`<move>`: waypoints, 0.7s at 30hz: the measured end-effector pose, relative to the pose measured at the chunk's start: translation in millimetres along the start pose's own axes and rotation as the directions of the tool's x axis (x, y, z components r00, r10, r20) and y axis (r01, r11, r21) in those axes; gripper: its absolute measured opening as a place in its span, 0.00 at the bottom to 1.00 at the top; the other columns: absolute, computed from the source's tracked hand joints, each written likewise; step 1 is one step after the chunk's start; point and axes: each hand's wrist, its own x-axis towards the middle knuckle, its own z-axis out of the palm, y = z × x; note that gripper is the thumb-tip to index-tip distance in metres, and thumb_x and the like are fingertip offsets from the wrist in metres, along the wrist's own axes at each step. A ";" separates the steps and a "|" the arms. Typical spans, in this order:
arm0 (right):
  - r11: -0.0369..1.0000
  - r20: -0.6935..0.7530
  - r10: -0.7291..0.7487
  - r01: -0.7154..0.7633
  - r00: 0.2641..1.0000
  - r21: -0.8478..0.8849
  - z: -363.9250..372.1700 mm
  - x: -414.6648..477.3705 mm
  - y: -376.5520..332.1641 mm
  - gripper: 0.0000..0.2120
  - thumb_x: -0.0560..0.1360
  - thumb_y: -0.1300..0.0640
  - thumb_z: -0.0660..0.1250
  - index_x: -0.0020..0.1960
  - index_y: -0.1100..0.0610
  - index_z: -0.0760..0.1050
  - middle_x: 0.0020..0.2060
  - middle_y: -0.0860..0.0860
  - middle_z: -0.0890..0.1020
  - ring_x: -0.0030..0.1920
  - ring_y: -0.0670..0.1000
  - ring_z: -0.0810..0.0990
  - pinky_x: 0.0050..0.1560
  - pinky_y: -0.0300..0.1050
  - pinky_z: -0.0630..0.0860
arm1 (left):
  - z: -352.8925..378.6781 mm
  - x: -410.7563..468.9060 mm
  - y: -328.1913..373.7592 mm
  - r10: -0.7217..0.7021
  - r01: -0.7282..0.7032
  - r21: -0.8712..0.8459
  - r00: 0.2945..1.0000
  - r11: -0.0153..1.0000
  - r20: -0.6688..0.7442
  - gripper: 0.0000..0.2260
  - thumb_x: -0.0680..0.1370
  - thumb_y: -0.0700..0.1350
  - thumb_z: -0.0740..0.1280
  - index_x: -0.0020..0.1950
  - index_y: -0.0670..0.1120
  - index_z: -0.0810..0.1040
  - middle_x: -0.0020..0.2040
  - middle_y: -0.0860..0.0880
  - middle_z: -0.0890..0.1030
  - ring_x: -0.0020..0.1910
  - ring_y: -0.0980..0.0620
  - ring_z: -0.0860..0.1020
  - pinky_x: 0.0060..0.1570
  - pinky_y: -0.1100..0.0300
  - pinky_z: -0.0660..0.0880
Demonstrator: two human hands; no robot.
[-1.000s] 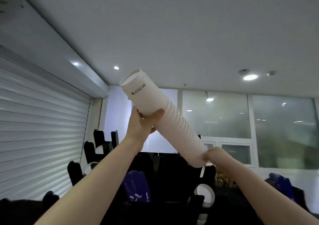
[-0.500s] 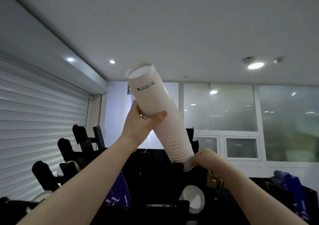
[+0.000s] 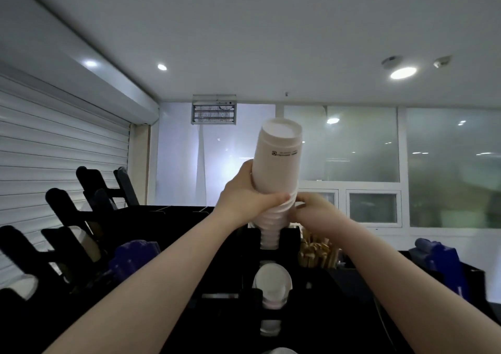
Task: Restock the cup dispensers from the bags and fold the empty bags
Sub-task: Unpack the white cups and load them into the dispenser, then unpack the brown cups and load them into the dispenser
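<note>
White paper makes up the stack of cups [image 3: 276,169], nested bottoms-up and ribbed with rims lower down. In the head view it stands almost upright over the middle of the black rack [image 3: 168,212]. Its lower end is already sunk between the dark uprights of the cup dispenser [image 3: 288,238].

A second ago the same stack leaned steeply, held high against the ceiling with its lower end free in the air. Since then it has been swung to near vertical and brought down, so the feed into the dispenser has begun.

The left hand [image 3: 244,199] wraps the stack at mid-height, thumb across the front and fingers curled round the back. The right hand [image 3: 314,210] has left the bottom end, where it was before, and now sits against the stack's right side just above the dispenser. Its fingers are bent in on the rims in what looks like a steadying pinch.

Below, a pale cup bottom [image 3: 272,286] shows at the front of the rack. I would judge this dispenser partly loaded, with most of the stack yet to slide down.

Blue bags [image 3: 433,256] lie toward the rack's right end, and another blue shape sits toward the left. Wooden stirrers [image 3: 317,253] stand just right of the dispenser. More black dispensers [image 3: 62,204] line the left end before a white roller shutter [image 3: 54,142].
</note>
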 end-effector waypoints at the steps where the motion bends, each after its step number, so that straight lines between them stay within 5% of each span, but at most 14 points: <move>1: 1.000 0.008 0.001 -0.001 1.000 0.020 -0.9 -3.4 1.7 0.11 0.72 0.61 0.63 0.53 0.55 0.79 0.45 0.54 0.85 0.50 0.56 0.82 0.56 0.50 0.76 | 4.6 -0.7 -3.2 0.001 -0.001 0.003 1.000 1.000 0.004 0.37 0.54 0.64 0.74 0.60 0.60 0.68 0.55 0.61 0.78 0.55 0.58 0.77 0.57 0.53 0.74; 8: 0.998 -0.038 -0.049 0.048 0.998 -0.032 3.1 -23.1 -0.4 0.14 0.73 0.57 0.65 0.58 0.54 0.76 0.53 0.52 0.82 0.53 0.53 0.80 0.49 0.46 0.75 | 9.9 -5.5 -7.9 0.027 -0.027 -0.047 1.000 0.999 0.010 0.35 0.60 0.59 0.75 0.65 0.56 0.68 0.56 0.61 0.78 0.54 0.60 0.78 0.55 0.59 0.75; 12: 0.997 -0.204 -0.069 0.058 0.977 -0.057 10.7 -46.0 -9.5 0.17 0.74 0.56 0.64 0.62 0.57 0.73 0.59 0.53 0.79 0.57 0.53 0.77 0.43 0.41 0.67 | -2.5 -24.0 -9.5 -0.010 0.010 -0.011 0.998 1.000 0.069 0.42 0.66 0.57 0.76 0.74 0.50 0.59 0.62 0.63 0.73 0.59 0.69 0.73 0.53 0.74 0.69; 15: 0.993 -0.306 -0.120 0.110 0.944 -0.051 28.4 -77.8 -12.7 0.20 0.75 0.53 0.63 0.66 0.54 0.71 0.59 0.51 0.79 0.59 0.53 0.75 0.47 0.37 0.65 | -16.7 -54.1 -14.1 -0.099 0.096 0.040 0.991 0.995 0.095 0.43 0.72 0.56 0.71 0.78 0.52 0.49 0.76 0.52 0.61 0.73 0.55 0.62 0.66 0.61 0.61; 18: 0.986 -0.297 -0.159 0.137 0.942 -0.093 49.3 -105.2 -17.5 0.23 0.75 0.52 0.63 0.70 0.52 0.68 0.61 0.49 0.78 0.62 0.50 0.73 0.46 0.31 0.63 | -33.3 -104.1 -15.3 -0.009 -0.001 0.083 0.993 0.997 0.120 0.35 0.74 0.50 0.70 0.77 0.56 0.55 0.74 0.56 0.63 0.72 0.59 0.61 0.67 0.64 0.59; 21: 0.979 -0.246 -0.197 0.177 0.949 -0.098 70.8 -131.9 -29.6 0.26 0.76 0.52 0.64 0.73 0.52 0.65 0.67 0.47 0.73 0.68 0.46 0.68 0.57 0.32 0.61 | -56.6 -162.8 -22.1 0.107 -0.165 0.264 0.969 0.950 0.222 0.34 0.75 0.50 0.68 0.76 0.60 0.53 0.72 0.64 0.57 0.74 0.63 0.54 0.70 0.67 0.53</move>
